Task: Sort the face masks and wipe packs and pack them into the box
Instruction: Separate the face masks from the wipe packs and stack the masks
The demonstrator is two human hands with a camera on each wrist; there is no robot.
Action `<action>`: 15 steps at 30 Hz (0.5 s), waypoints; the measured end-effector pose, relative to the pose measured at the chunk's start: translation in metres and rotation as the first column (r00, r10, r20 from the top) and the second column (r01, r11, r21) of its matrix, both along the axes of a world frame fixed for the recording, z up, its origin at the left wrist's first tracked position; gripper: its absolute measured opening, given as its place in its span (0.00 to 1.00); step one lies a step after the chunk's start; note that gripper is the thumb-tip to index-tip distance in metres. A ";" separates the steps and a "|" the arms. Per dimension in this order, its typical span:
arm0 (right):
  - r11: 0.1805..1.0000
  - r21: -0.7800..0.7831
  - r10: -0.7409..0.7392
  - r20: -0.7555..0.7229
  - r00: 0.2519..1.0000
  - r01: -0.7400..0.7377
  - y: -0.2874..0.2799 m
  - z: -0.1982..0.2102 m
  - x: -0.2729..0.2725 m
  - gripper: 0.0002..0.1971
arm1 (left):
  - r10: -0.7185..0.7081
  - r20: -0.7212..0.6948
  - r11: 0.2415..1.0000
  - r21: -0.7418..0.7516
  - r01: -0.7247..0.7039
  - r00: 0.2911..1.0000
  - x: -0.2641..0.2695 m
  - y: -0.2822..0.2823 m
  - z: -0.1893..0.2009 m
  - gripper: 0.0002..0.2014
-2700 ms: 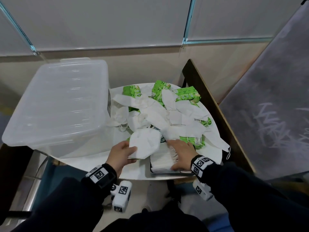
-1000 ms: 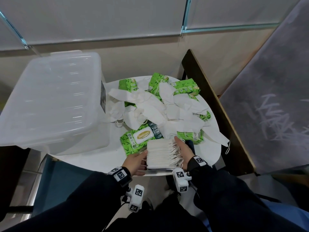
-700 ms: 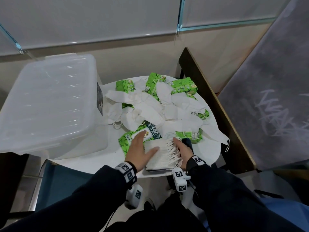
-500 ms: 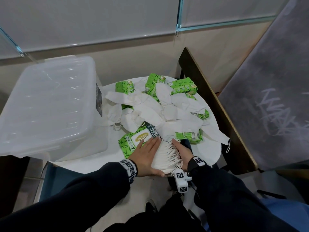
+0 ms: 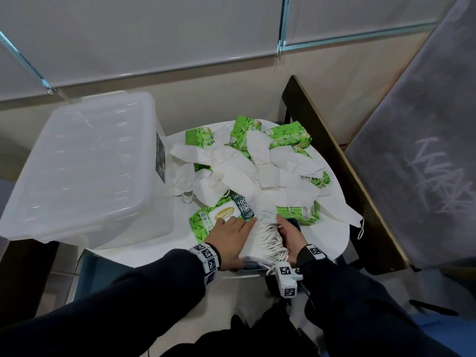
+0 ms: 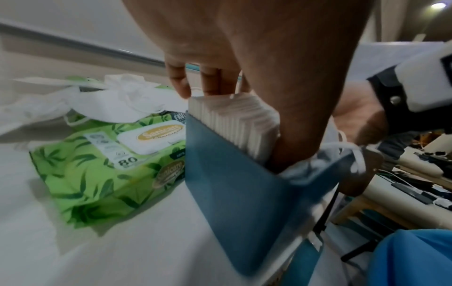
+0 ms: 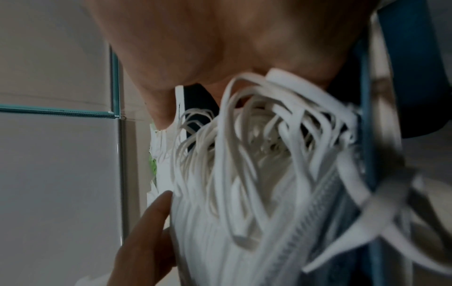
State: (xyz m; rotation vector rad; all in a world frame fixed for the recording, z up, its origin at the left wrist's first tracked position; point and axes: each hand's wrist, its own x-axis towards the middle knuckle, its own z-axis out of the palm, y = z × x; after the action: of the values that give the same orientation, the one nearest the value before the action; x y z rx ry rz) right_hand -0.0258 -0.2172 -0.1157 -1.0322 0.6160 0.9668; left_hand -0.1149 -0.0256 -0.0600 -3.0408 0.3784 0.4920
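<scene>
A stack of white face masks [image 5: 268,238] stands on edge in a small blue box [image 6: 232,183] at the table's front edge. My left hand [image 5: 231,235] lies over the stack [image 6: 234,120] with fingers stretched across it, pressing it. My right hand [image 5: 291,235] curls round the ear-loop side of the stack [image 7: 244,212]. A green Sanicare wipe pack [image 5: 219,217] lies just left of the box, partly under my left fingers. Loose white masks [image 5: 237,173] and more green wipe packs [image 5: 288,136] are heaped behind it.
A large clear plastic bin [image 5: 82,163] with its lid on stands at the left, partly on the round white table [image 5: 329,235]. A dark wooden frame [image 5: 334,161] and a grey panel [image 5: 425,150] close off the right side.
My left hand let go of a loose mask, then moved from the stack's left side onto its top. The stack has been squeezed narrower between both hands. The right hand stayed on the right side.
</scene>
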 end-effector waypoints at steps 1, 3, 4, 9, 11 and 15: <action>1.000 0.003 -0.016 -0.003 1.000 0.016 0.000 -0.001 0.001 0.28 | 0.005 0.016 1.000 0.008 -0.005 1.000 0.001 -0.001 0.003 0.59; 0.999 0.019 -0.036 0.007 0.999 0.036 0.000 -0.003 -0.001 0.27 | 0.007 0.044 1.000 0.027 -0.008 0.999 0.001 -0.002 0.008 0.60; 0.999 0.014 -0.035 0.025 0.999 0.034 0.003 -0.002 -0.003 0.27 | 0.016 0.040 0.999 0.033 -0.017 0.999 -0.001 -0.003 0.008 0.62; 0.997 -0.061 -0.033 0.091 0.995 0.038 0.005 -0.004 -0.009 0.37 | 0.125 -0.136 0.981 -0.129 -0.143 0.983 -0.015 -0.007 -0.001 0.77; 0.998 -0.060 0.005 0.087 0.996 0.000 0.007 0.009 -0.011 0.32 | 0.110 -0.083 0.973 -0.197 -0.124 0.990 -0.019 -0.012 -0.010 0.76; 0.999 -0.035 0.031 0.070 0.997 -0.029 0.006 0.011 -0.011 0.28 | 0.123 -0.005 0.970 -0.209 -0.121 0.992 -0.029 -0.010 -0.026 0.72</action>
State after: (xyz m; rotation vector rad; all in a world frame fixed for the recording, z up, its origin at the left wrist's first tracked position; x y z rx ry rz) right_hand -0.0368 -0.2113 -0.1046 -1.1037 0.5613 0.9445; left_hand -0.1440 -0.0358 -0.0862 -3.2846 0.2589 0.4733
